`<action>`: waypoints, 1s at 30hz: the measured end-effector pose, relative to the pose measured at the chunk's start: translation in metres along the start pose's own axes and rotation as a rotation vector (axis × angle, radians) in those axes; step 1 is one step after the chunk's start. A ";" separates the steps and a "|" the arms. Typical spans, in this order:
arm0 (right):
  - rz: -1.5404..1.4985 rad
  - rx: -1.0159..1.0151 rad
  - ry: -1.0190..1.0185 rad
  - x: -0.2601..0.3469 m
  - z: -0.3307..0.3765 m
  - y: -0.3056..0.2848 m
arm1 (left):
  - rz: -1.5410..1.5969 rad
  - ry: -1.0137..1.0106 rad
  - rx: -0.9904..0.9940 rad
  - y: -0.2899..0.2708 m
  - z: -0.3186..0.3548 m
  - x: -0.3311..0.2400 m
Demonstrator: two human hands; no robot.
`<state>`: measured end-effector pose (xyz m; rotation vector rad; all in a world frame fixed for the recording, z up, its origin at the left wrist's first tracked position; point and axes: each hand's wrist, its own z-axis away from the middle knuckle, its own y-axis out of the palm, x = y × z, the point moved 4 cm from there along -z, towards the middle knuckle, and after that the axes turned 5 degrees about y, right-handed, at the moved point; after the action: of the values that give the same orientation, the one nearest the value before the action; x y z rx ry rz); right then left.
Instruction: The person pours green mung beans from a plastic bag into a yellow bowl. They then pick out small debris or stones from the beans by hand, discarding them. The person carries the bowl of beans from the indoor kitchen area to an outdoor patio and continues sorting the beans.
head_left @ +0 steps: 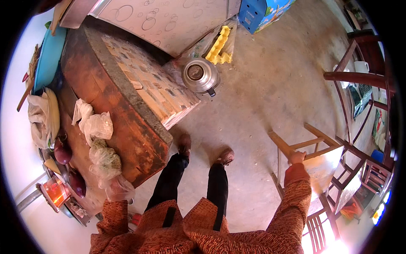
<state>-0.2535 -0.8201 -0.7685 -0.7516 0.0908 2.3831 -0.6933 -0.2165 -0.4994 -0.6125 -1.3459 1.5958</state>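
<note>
My right hand [297,157] is closed on the rail of a wooden stool [325,169], which is tilted with its legs pointing away to the left. At my lower left, my left hand [117,186] shows only as a pinkish shape under clear plastic, its fingers mostly hidden. It appears to grip the end of a clear plastic bag [104,161] with something green inside, at the edge of the brown worktop [105,93]. Touching that bag are whitish knotted plastic bags [96,125].
Two eggplants [63,152] lie along the wall side. A silver lidded pot [200,76] stands on the floor by the brick base [156,93], near a yellow tray piece [220,46] and a blue box [262,15]. Dark wooden chairs [359,77] line the right.
</note>
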 end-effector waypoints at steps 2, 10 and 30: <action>0.048 0.052 0.035 0.022 0.018 0.006 | 0.026 -0.003 -0.004 -0.001 0.001 0.006; 0.091 0.037 -0.014 0.131 0.122 0.025 | 0.120 -0.010 -0.017 -0.009 0.001 0.028; 0.290 -0.056 -0.452 0.296 0.357 0.030 | 0.484 -0.130 -0.086 -0.024 0.034 0.069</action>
<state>-0.6364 -0.5948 -0.6329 -0.2175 -0.0605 2.7827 -0.7443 -0.1730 -0.4544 -0.9555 -1.4396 1.9966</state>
